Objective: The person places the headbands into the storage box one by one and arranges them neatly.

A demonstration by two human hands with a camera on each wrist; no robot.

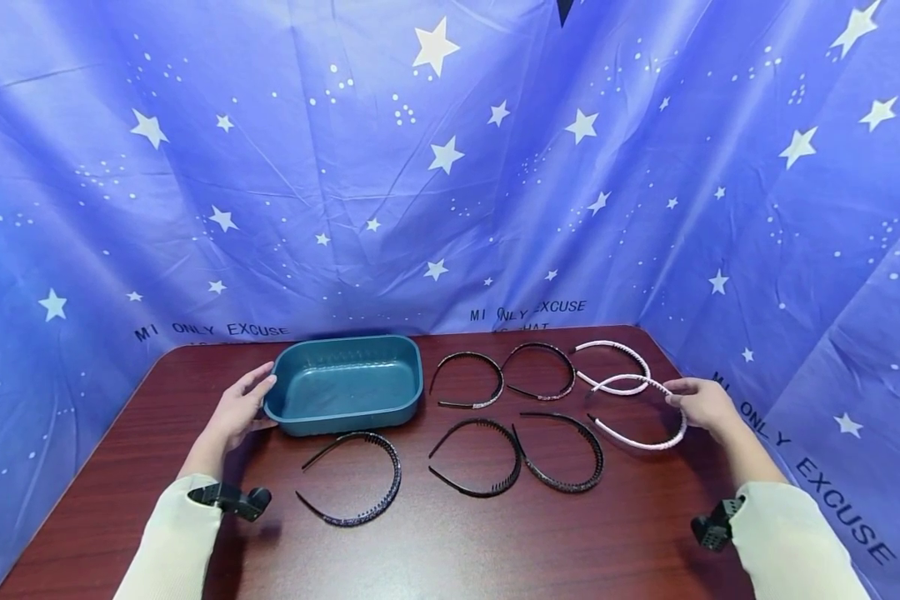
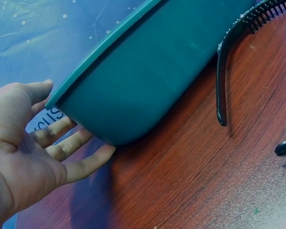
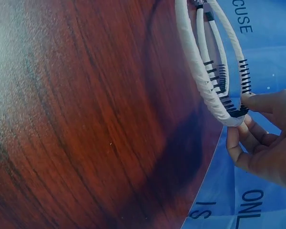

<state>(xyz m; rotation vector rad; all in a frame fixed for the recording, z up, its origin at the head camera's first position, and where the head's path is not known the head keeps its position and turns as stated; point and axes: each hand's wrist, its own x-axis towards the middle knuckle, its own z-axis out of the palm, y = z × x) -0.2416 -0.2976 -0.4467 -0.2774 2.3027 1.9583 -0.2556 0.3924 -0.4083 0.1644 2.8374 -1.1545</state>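
Headbands (image 1: 598,467) lie across the tabletop (image 1: 457,554), beside and in front of a teal basin (image 1: 348,423). At left, your left hand rests (image 1: 234,410) extended fingers against the basin's end wall; your thumb partly hides the index finger. Five dark headbands (image 1: 398,477) follow, their beading hard to make out. Farther right, one pale pink headband (image 1: 613,343) partly overlaps another (image 1: 648,446), which your right hand (image 1: 708,407) pinches; the right wrist view cuts off its tips.

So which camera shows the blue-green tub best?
The head view: nearly all of the tub shows, even its inside. The left wrist view shows mostly its outside, cut off by the picture's edge. The right wrist view shows none.
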